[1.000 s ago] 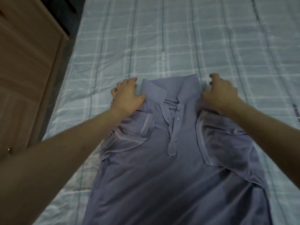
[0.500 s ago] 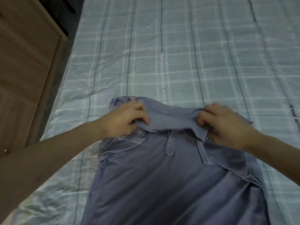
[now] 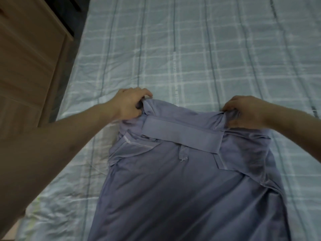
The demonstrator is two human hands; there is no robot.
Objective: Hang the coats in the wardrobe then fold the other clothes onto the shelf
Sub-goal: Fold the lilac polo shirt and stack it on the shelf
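Observation:
A lavender polo shirt (image 3: 182, 188) lies front up on the bed, sleeves tucked in over its chest. Its top is folded down toward me, so the collar (image 3: 180, 137) lies as a flat band across the chest. My left hand (image 3: 130, 105) grips the left corner of that fold. My right hand (image 3: 243, 111) grips the right corner. Both hands sit at the far edge of the shirt, fingers curled into the cloth.
The bed is covered by a pale blue checked sheet (image 3: 191, 58). A wooden cabinet (image 3: 26, 58) stands close along the bed's left side, with a dark gap behind it.
Both hands took hold of the shirt's shoulders, pulled the top down over the chest, then spread apart to the fold's corners. The collar now lies flat across the chest.

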